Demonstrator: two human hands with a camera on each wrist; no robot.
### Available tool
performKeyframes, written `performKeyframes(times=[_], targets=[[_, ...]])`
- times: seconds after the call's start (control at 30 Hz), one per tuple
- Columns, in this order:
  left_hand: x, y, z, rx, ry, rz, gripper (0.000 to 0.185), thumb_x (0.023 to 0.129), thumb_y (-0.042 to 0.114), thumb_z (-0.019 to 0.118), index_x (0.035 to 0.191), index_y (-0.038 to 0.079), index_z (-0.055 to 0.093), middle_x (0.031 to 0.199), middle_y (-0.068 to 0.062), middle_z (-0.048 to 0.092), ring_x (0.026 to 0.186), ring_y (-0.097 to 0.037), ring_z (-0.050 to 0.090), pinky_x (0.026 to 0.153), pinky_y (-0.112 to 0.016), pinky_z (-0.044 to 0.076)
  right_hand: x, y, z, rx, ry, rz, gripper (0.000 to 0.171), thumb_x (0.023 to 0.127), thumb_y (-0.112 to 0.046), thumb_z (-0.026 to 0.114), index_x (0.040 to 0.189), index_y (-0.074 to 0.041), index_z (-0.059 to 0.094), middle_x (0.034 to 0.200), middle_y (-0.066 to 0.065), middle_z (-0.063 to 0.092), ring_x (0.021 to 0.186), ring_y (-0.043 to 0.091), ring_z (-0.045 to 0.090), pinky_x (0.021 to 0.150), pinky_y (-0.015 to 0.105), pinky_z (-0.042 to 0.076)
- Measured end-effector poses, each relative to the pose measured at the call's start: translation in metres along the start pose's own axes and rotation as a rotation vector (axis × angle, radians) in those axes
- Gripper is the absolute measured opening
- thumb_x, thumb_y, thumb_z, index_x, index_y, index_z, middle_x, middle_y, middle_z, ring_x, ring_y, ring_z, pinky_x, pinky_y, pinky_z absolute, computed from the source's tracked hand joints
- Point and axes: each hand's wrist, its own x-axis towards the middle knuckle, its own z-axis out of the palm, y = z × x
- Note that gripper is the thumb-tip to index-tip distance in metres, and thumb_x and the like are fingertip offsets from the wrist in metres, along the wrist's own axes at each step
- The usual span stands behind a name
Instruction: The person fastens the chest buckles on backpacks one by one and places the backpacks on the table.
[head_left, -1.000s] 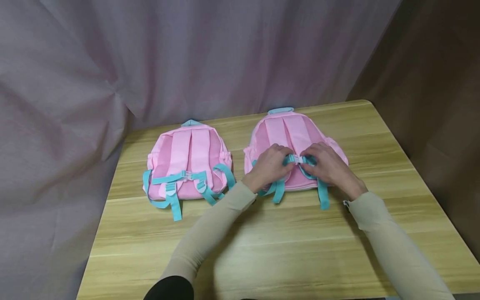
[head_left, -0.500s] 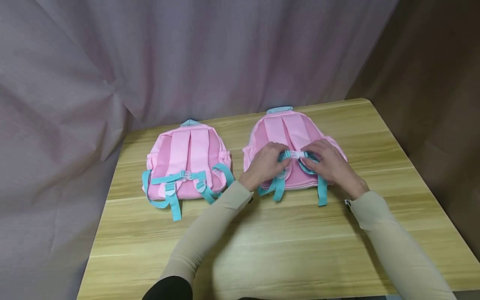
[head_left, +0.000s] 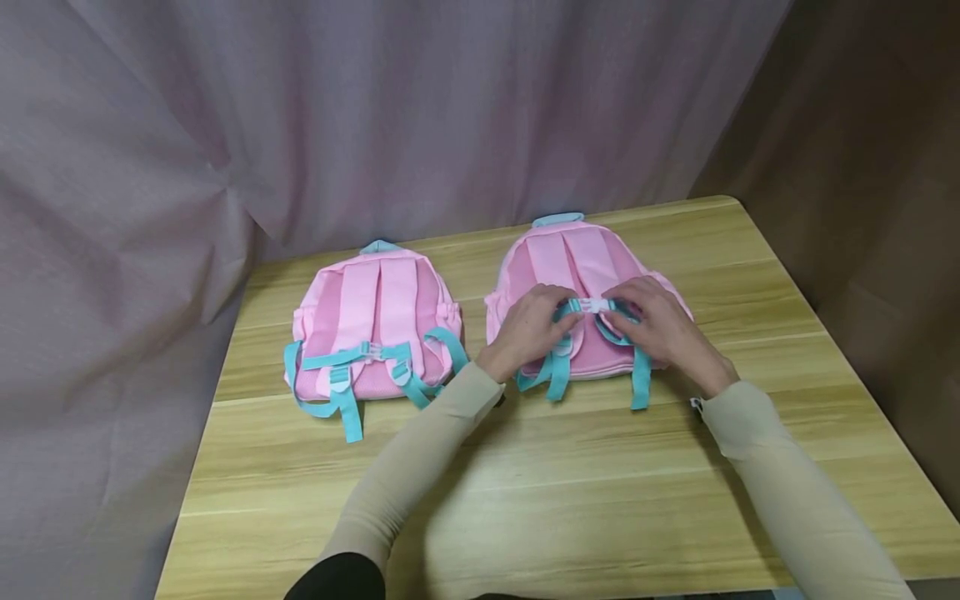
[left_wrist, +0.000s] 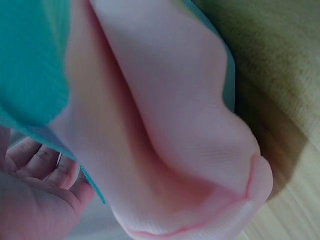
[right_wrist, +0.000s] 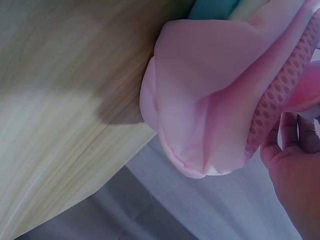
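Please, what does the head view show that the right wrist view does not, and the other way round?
Only the head view: the pink fabric backpack lying at left and the beige cloth sleeves.
Only the right wrist view: the distinct holes of a pink mesh panel.
Both: the bare right hand, the other pink fabric backpack and the yellowish wood-grain tabletop.

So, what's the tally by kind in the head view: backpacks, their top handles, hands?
Left backpack and right backpack: 2 backpacks
Left handle and right handle: 2 top handles
Left hand and right hand: 2 hands
Total: 6
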Motion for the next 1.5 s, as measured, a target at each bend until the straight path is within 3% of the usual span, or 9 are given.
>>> performKeyframes(times=[0.47,0.73,1.13,1.5], targets=[[0.0006,0.0017,-0.0009,-0.016,-0.017,-0.012,0.033,0.097,0.032,0.067,0.123,0.013,0.071,0.111,0.0,0.074,0.098,-0.011,0.063,0.087,-0.028,0.054,0.0001,-0.0027,-0.003,0.022,-0.034,0.017,0.025,0.092,-0.012,0.073,0.116,-0.005,0.07,0.114,0.016,0.068,0.111,0.031,0.056,0.095,0.047,0.043],[0.0007,0.0027,0.0,-0.023,0.0,-0.081,0.028,0.092,0.034,0.073,0.114,0.017,0.076,0.11,0.003,0.076,0.099,-0.01,0.066,0.087,-0.027,0.054,0.0007,-0.0036,-0.003,0.026,-0.034,0.008,0.025,0.091,-0.012,0.073,0.115,-0.004,0.07,0.113,0.016,0.068,0.111,0.031,0.055,0.094,0.047,0.042],[0.0033,0.0033,0.0014,-0.042,-0.013,-0.101,0.026,0.091,0.034,0.074,0.112,0.018,0.077,0.103,0.004,0.076,0.093,-0.009,0.065,0.082,-0.024,0.053,0.0013,-0.006,-0.0031,-0.011,-0.057,-0.002,0.026,0.091,-0.011,0.073,0.116,-0.004,0.07,0.115,0.015,0.067,0.114,0.031,0.056,0.1,0.049,0.044],[0.0035,0.0028,0.0041,-0.032,0.008,-0.063,0.023,0.092,0.031,0.074,0.109,0.016,0.077,0.102,0.003,0.075,0.085,-0.008,0.061,0.075,-0.022,0.05,0.001,-0.0074,-0.0026,-0.025,-0.058,-0.016,0.024,0.093,-0.01,0.071,0.116,-0.003,0.07,0.114,0.014,0.066,0.115,0.031,0.055,0.1,0.049,0.044]])
